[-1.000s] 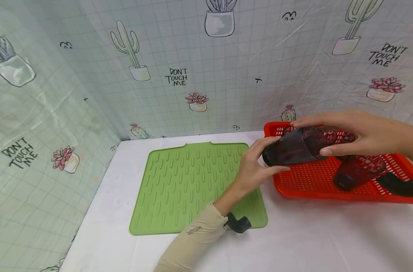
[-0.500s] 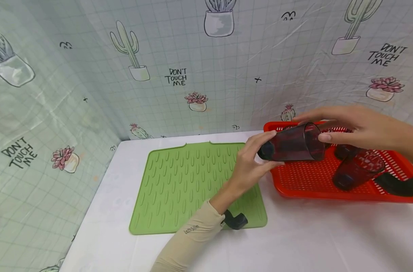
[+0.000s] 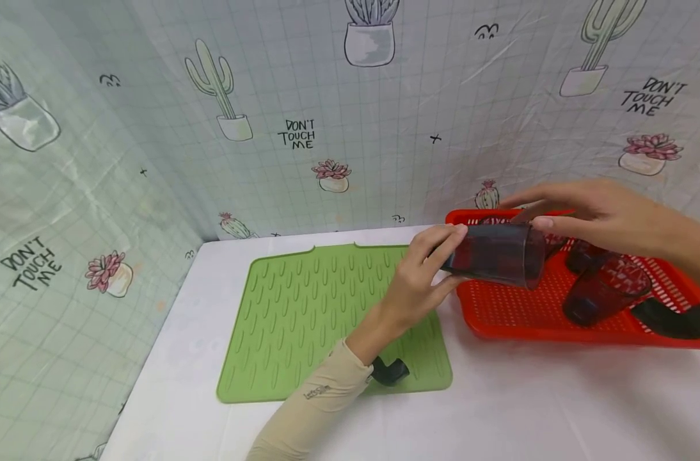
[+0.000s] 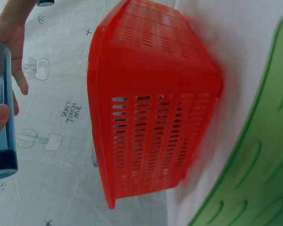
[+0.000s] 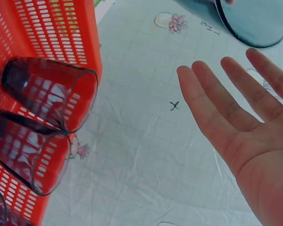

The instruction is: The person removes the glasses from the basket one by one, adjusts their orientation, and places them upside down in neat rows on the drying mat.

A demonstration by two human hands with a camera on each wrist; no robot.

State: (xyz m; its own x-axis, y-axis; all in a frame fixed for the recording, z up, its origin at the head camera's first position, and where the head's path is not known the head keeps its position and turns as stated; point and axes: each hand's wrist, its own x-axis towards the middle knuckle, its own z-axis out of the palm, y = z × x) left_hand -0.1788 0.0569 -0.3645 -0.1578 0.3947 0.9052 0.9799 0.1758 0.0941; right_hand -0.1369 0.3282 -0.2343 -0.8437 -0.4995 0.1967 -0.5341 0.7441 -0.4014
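A dark tinted drinking glass (image 3: 500, 253) lies nearly level in the air, its mouth pointing right. My left hand (image 3: 410, 285) grips it near the base, with the thumb across its side in the left wrist view. At the mouth end is my right hand (image 3: 620, 221), its thumb tip overlapping the rim in the head view. The right wrist view shows the fingers of this hand (image 5: 254, 122) spread and nearly straight, apart from the glass (image 5: 257, 21). Below sits a red plastic basket (image 3: 523, 331) with several similar glasses, one (image 3: 603, 291) tilted near its front.
A green ridged mat (image 3: 304, 320) lies on the white table (image 3: 500, 403) to the left of the basket. Behind stands a patterned cloth backdrop (image 3: 373, 128). Black wrist mounts (image 3: 390, 371) stick out from both wrists. More glasses (image 5: 47, 94) lean inside the basket.
My left hand has drawn the glass slightly left, and the glass has tipped from slanting to nearly level. The right hand's fingers have come off its side and lifted a little.
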